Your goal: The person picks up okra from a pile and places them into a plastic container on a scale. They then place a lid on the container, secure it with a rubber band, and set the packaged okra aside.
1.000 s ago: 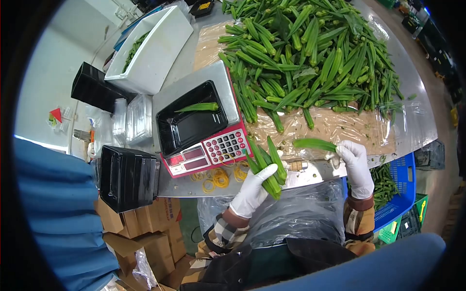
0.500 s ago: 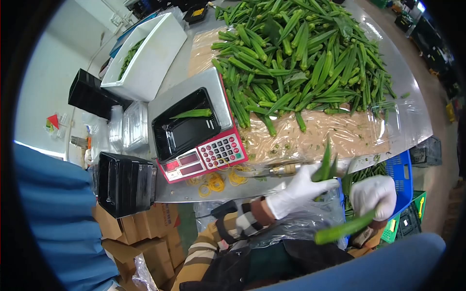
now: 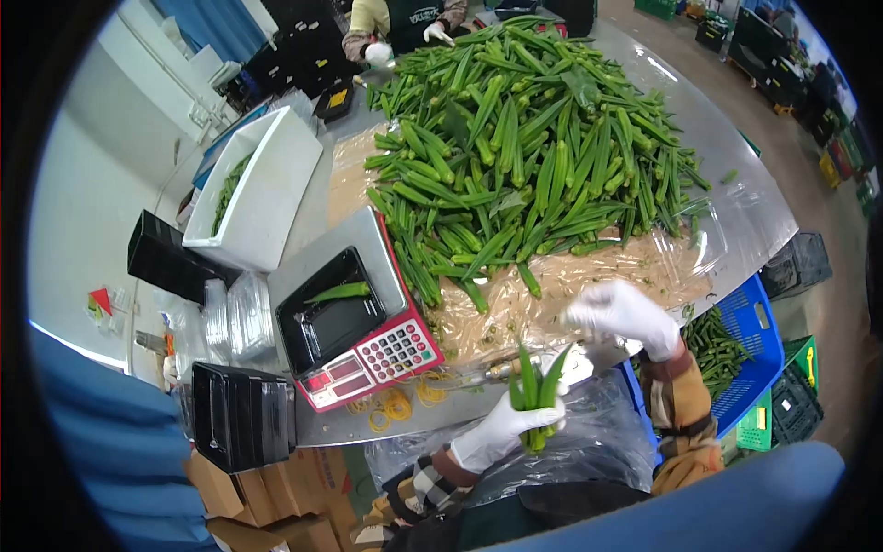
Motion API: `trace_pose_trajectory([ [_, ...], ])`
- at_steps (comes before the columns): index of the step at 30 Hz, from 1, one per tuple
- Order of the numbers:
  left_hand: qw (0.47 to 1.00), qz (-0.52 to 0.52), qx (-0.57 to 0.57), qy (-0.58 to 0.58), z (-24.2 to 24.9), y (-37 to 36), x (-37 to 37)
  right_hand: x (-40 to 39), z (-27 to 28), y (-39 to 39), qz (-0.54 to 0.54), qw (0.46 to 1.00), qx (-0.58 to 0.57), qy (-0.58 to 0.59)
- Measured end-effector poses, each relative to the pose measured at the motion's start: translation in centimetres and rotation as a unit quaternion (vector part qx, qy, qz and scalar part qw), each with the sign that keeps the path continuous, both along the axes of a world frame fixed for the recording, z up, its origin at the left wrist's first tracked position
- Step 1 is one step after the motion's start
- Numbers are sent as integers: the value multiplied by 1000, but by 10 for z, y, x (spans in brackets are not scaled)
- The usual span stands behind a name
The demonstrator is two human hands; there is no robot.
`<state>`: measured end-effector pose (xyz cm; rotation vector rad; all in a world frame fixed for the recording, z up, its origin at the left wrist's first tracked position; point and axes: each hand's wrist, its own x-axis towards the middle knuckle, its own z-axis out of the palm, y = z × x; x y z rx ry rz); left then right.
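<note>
My left hand (image 3: 501,431), in a white glove, is closed around several okra pods (image 3: 531,391) in front of the table's near edge, their tips pointing up. My white-gloved right hand (image 3: 625,317) hovers over the near part of the plastic-covered cardboard; its fingers are loosely bent and no pod shows in them. Beyond it lies a large heap of okra (image 3: 524,147). To the left, a red and silver weighing scale (image 3: 386,354) carries a black tray (image 3: 336,327) with one okra pod (image 3: 338,293) in it.
Yellow rubber bands (image 3: 395,405) lie by the scale. Stacked black trays (image 3: 241,416) and a white foam box (image 3: 267,184) stand left. A blue crate (image 3: 759,354) with okra is at the lower right. A co-worker's gloved hands (image 3: 379,53) are at the far side.
My right hand has moved up and left toward the heap, and the pod it held no longer shows in it. My left hand has moved down and left with its pods. The view has shifted.
</note>
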<state>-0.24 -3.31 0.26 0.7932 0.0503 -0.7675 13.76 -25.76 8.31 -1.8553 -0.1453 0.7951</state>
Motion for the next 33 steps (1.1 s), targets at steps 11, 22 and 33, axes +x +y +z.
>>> trace_pose_trajectory([
  [11, 993, 51, 44, 99, -4, 12, -25, 197, -27, 33, -225, 824, -312, -416],
  [22, 993, 92, 21, 77, -1, 18, -17, 133, -22, 0, -161, 942, 86, -283],
  [33, 941, 253, -213, 72, 17, 26, 39, -43, -47, 53, 10, 935, 213, -284],
])
